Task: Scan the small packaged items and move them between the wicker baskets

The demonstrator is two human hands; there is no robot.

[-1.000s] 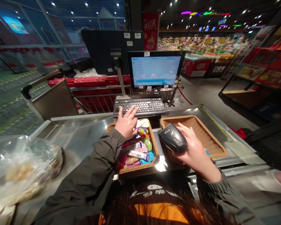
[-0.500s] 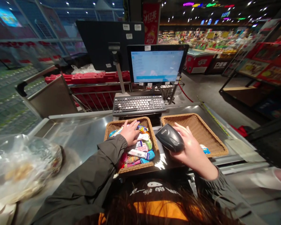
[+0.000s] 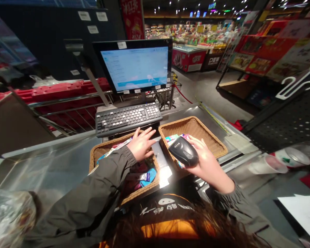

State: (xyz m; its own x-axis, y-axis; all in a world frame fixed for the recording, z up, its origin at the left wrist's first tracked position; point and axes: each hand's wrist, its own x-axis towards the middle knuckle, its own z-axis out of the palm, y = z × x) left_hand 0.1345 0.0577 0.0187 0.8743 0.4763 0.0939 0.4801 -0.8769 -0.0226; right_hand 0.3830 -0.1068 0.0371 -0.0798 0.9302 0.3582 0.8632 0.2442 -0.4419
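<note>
My right hand point(image 3: 205, 162) grips a black handheld barcode scanner point(image 3: 183, 150) above the near corner of the right wicker basket point(image 3: 212, 137). Small colourful packets point(image 3: 172, 138) lie in that basket beside the scanner. My left hand point(image 3: 141, 143) reaches over the left wicker basket point(image 3: 96, 153), fingers spread above the packets point(image 3: 147, 175) heaped inside; I cannot see anything held in it. Just beyond the baskets sits a dark keyboard point(image 3: 127, 117), with a lit monitor point(image 3: 135, 67) standing behind it.
The baskets rest on a steel checkout counter point(image 3: 41, 165). A clear plastic bag of goods point(image 3: 7, 217) lies at the near left. Red shopping baskets point(image 3: 57, 93) stack behind a rail. A cup point(image 3: 267, 165) and white paper point(image 3: 303, 212) are at the right. Store shelves point(image 3: 268, 55) line the far right.
My left hand left the keyboard, dipped into the left basket, and now hovers at its far edge. My view swung right, and the scanner hand stayed over the right basket.
</note>
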